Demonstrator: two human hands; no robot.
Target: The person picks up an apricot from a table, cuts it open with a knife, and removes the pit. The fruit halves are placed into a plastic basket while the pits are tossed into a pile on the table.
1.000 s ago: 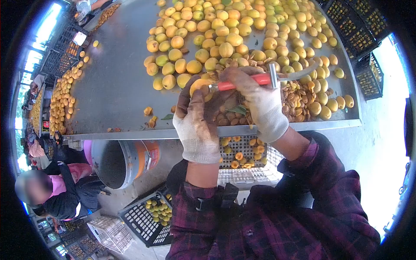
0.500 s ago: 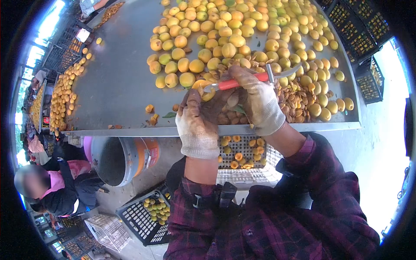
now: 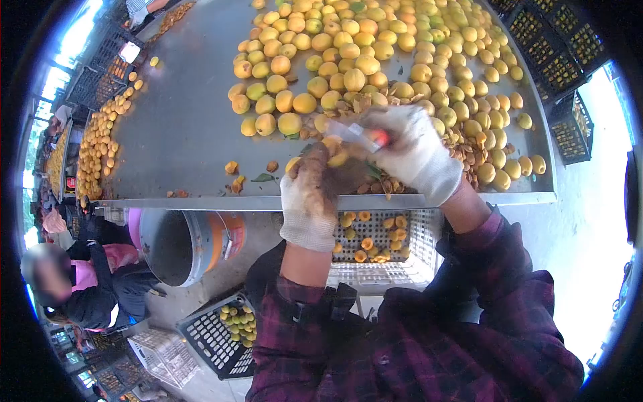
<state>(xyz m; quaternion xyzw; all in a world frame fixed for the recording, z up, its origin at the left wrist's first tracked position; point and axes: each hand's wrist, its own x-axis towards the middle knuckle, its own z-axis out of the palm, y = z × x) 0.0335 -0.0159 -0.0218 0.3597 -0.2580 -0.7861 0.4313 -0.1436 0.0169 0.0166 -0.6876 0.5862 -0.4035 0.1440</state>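
Note:
My left hand (image 3: 309,191), in a soiled white knit glove, is closed on an apricot (image 3: 337,158) above the table's near edge. Orange cut flesh shows at its fingertips. My right hand (image 3: 412,151), gloved too, grips a red-handled curved knife (image 3: 380,138). That tool is smeared by motion, its metal end a pale streak over the apricot. Beneath and beside the hands lies a heap of brown apricot pits (image 3: 454,151), partly hidden. Whole yellow apricots (image 3: 353,79) cover the table just beyond.
The metal table (image 3: 181,127) has a raised near rim. Below it stands a white crate (image 3: 422,251) with apricot halves. A bucket (image 3: 171,248) lies tipped at left, near a black crate (image 3: 214,342) and a seated person (image 3: 100,281). More crates (image 3: 573,127) are at right.
My right hand has turned and shifted slightly right, the knife's curved blade now out of sight. The metal end has pulled back from the apricot's side and blurs. My left hand stays nearly in place.

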